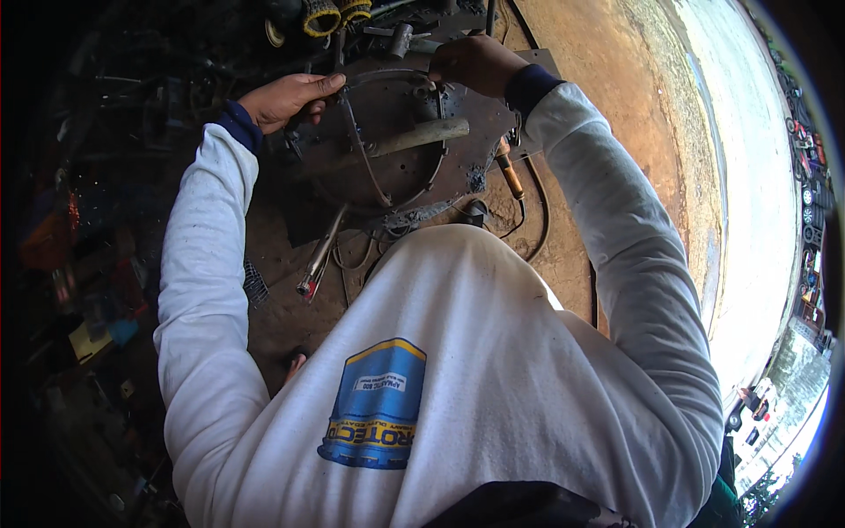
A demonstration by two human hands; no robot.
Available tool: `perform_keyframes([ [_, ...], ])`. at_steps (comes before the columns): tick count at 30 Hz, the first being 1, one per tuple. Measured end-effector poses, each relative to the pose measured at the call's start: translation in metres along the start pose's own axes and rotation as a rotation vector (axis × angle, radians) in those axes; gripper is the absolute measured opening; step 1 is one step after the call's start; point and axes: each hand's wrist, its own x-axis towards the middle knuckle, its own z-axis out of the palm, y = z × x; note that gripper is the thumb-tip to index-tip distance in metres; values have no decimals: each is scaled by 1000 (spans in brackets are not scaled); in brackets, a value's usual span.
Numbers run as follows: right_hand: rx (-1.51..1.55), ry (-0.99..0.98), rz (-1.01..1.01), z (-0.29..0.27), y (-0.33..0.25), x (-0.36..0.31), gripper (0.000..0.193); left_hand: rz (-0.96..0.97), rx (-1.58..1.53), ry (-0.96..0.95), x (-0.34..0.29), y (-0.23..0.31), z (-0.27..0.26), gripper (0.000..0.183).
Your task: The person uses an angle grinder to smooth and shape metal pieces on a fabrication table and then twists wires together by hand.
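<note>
Two hands: both are working on a metal plate [400, 150] lying on the dirt ground [607, 114], just ahead of the person's knees.
Left hand [286, 97]: fingers are closing on a thin curved rod [356, 145] at the plate's left rim.
Right hand [475, 63]: it is curling over the plate's far edge; what it is gripping I cannot tell.
Lying across: a hammer handle [418, 136] is resting on the plate.
Handling: the plate is looking heavy, stiff and rusty, with rough edges; the rim is probably offering the best hold, and the rod is likely springing a little.

- Orange-handled tool [510, 174] is laid on the dirt at about 1 o'clock.
- Metal rod [319, 255] is left near centre.
- Yellow coils [322, 16] are seen at 12 o'clock.
</note>
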Motion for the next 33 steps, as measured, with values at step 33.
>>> perform_keyframes([
  [33,731,732,761,81,15,-200,34,460,286,503,-45,112,116,24],
])
